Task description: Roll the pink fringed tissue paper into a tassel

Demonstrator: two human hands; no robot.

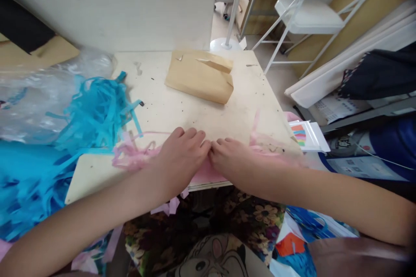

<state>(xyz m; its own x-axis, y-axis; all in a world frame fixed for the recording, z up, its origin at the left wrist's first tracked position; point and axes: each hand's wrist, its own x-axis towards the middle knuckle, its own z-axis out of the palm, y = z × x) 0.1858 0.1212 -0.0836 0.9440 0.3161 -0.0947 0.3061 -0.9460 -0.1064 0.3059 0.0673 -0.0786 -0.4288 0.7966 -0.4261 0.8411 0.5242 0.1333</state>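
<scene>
Hands are pressed flat, side by side, at the lower middle of the frame, right on the near edge of the pale scuffed wooden table. Pink fringed tissue paper is pinned under both of them and spreads out to either side along that edge, with a few strips hanging off the front. The left hand is laid palm down with fingers bent onto the pink paper, and the right hand is set the same way just beside it, fingertips of the two touching. Nothing is really clenched here, the paper is only held down under loose palms, not pinched.

A heap of bright blue shredded paper strips is piled at the left of the frame, spilling off the table's left side, and its edge is just touched by the pink fringe. A crumpled clear plastic bag is seen behind the blue heap at the upper left. A flat brown paper envelope is lying at the upper middle, well apart from the hands. A white folding chair is seen at the upper right.
</scene>
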